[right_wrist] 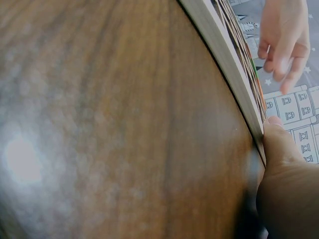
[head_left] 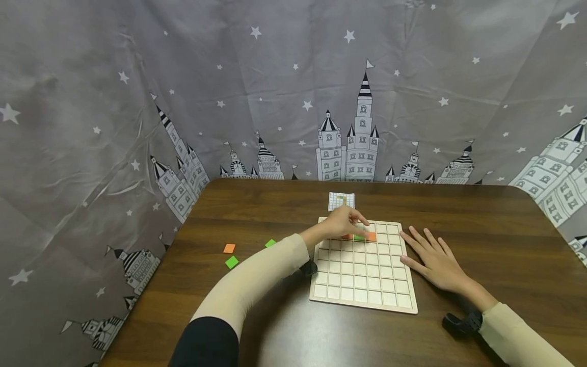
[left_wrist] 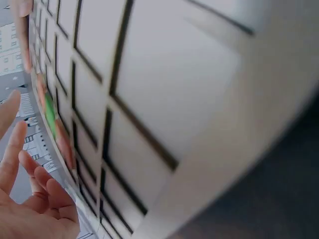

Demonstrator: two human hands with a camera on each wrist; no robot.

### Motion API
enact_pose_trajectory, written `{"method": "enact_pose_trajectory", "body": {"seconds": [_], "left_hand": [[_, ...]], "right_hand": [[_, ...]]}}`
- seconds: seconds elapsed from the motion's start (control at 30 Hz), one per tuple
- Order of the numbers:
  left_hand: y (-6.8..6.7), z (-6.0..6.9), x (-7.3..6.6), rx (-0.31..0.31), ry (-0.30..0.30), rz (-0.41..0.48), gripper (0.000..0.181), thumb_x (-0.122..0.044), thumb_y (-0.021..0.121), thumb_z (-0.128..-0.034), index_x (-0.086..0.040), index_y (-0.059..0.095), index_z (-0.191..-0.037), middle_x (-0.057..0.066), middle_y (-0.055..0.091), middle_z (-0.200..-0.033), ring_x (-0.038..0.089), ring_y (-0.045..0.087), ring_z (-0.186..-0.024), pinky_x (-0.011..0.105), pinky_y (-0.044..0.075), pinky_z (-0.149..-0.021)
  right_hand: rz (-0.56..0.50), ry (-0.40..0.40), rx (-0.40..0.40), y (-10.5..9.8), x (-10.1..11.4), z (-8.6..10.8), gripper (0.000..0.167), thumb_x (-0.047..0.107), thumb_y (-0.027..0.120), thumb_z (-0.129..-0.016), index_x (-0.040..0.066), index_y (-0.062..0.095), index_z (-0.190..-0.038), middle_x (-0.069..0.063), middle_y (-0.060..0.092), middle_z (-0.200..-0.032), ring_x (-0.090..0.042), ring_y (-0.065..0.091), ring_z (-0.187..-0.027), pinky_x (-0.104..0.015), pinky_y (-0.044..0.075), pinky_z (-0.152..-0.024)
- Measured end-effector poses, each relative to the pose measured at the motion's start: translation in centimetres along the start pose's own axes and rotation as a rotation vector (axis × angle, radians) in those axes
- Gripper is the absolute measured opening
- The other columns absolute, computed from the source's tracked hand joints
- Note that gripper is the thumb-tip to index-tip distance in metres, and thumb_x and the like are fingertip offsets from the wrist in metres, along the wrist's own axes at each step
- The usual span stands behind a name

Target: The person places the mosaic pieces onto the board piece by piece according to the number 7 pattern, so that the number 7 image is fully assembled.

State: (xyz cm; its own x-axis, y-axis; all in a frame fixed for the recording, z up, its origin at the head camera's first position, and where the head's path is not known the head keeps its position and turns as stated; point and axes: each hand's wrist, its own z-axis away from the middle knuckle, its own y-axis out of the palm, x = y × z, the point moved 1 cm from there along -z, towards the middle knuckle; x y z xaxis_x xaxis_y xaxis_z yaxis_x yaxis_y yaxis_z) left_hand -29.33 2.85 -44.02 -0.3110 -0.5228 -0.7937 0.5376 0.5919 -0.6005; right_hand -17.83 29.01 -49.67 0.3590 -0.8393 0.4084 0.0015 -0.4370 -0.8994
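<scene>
A pale wooden grid board (head_left: 359, 282) lies on the table. In one of its upper rows sit an orange tile (head_left: 371, 237), a green tile (head_left: 359, 238) and another orange tile (head_left: 348, 236), side by side. Over that row hovers my left hand (head_left: 343, 221), thumb and index finger apart, the other fingers loosely bent; the left wrist view shows nothing between them. My right hand (head_left: 433, 262) lies with fingers spread at the board's right edge, and in the right wrist view its thumb (right_wrist: 275, 142) touches that edge.
Left of the board lie a loose orange tile (head_left: 229, 248) and a green tile (head_left: 232, 262). Another green tile (head_left: 270, 243) is partly hidden by my left sleeve. Behind the board is a small card (head_left: 341, 200) with a printed coloured grid. A grey castle-print curtain (head_left: 275, 76) hangs behind the table.
</scene>
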Motion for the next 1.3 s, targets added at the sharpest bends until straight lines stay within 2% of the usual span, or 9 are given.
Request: {"method": "enact_pose_trajectory", "body": {"seconds": [0.13,0.4,0.53,0.63,0.77,0.93,1.1,1.2,1.3], "left_hand": [[-1.1,0.7,-0.3,0.015,0.046,0.035,0.03,-0.017,0.084,-0.0829,-0.006,0.077,-0.11,-0.002,0.069,-0.11,0.013,0.055,-0.095,0.024,0.045,-0.081],[-4.4,3.2,-0.9,0.03,0.081,0.128,0.033,-0.018,0.082,-0.0848,-0.005,0.075,-0.114,-0.001,0.068,-0.118,0.025,0.058,-0.114,0.024,0.045,-0.085],[-6.0,4.7,-0.5,0.03,0.105,0.15,0.033,-0.015,0.081,-0.0859,-0.002,0.074,-0.115,0.006,0.069,-0.118,0.026,0.056,-0.107,0.026,0.044,-0.084],[-7.2,5.8,0.0,0.017,0.113,0.154,0.032,-0.013,0.08,-0.0861,0.0,0.073,-0.115,0.013,0.066,-0.099,0.027,0.049,-0.087,0.027,0.04,-0.076],[-8.5,7.5,1.1,-0.01,0.084,0.155,0.03,-0.014,0.081,-0.085,-0.005,0.075,-0.113,0.014,0.059,-0.09,0.022,0.042,-0.08,0.028,0.038,-0.072],[-9.9,9.5,2.7,-0.023,0.055,0.122,0.029,-0.018,0.083,-0.0833,-0.012,0.077,-0.11,0.016,0.064,-0.097,0.018,0.046,-0.083,0.03,0.04,-0.075],[-11.0,11.2,4.2,-0.022,0.068,0.06,0.028,-0.02,0.084,-0.083,-0.015,0.078,-0.11,0.007,0.068,-0.098,0.021,0.047,-0.082,0.029,0.04,-0.073],[-11.5,12.2,5.3,-0.013,0.077,0.031,0.031,-0.018,0.083,-0.0842,-0.011,0.076,-0.114,0.01,0.068,-0.101,0.022,0.046,-0.078,0.029,0.039,-0.07],[-12.1,13.0,6.8,0.004,0.093,0.02,0.034,-0.014,0.081,-0.0855,-0.005,0.074,-0.118,0.018,0.061,-0.093,0.021,0.041,-0.073,0.029,0.035,-0.067]], "right_hand": [[-0.002,-0.011,-0.024,0.3,-0.3,0.0,0.067,0.043,0.056,-0.101,0.021,0.03,-0.159,-0.018,0.023,-0.161,-0.048,0.014,-0.146,-0.068,0.006,-0.11],[-0.004,-0.018,-0.017,0.1,-0.3,-0.1,0.067,0.043,0.054,-0.102,0.021,0.028,-0.159,-0.018,0.022,-0.162,-0.048,0.013,-0.146,-0.069,0.005,-0.11],[0.007,-0.01,-0.012,0.3,-0.6,-0.1,0.067,0.043,0.054,-0.102,0.022,0.028,-0.159,-0.017,0.021,-0.162,-0.047,0.013,-0.146,-0.067,0.004,-0.111],[0.012,-0.002,0.001,0.2,-0.5,-0.1,0.067,0.044,0.054,-0.102,0.021,0.027,-0.159,-0.017,0.021,-0.162,-0.047,0.013,-0.146,-0.067,0.005,-0.111],[0.013,0.006,0.025,-0.3,-0.1,-0.1,0.068,0.044,0.053,-0.102,0.019,0.027,-0.159,-0.019,0.021,-0.162,-0.049,0.013,-0.145,-0.069,0.007,-0.109],[0.026,0.018,0.053,-0.4,0.1,-0.1,0.069,0.046,0.052,-0.102,0.02,0.025,-0.16,-0.018,0.019,-0.163,-0.048,0.012,-0.146,-0.069,0.006,-0.11],[0.022,0.012,0.036,-0.2,0.0,-0.1,0.068,0.045,0.053,-0.102,0.019,0.027,-0.159,-0.019,0.021,-0.162,-0.048,0.013,-0.146,-0.069,0.007,-0.109],[0.022,0.013,0.038,-0.2,-0.1,-0.1,0.068,0.046,0.052,-0.102,0.02,0.026,-0.16,-0.019,0.02,-0.162,-0.049,0.012,-0.146,-0.069,0.006,-0.11],[0.02,0.019,0.047,-0.2,0.0,-0.1,0.069,0.046,0.052,-0.102,0.02,0.025,-0.16,-0.019,0.019,-0.162,-0.048,0.011,-0.146,-0.068,0.005,-0.11]]}}
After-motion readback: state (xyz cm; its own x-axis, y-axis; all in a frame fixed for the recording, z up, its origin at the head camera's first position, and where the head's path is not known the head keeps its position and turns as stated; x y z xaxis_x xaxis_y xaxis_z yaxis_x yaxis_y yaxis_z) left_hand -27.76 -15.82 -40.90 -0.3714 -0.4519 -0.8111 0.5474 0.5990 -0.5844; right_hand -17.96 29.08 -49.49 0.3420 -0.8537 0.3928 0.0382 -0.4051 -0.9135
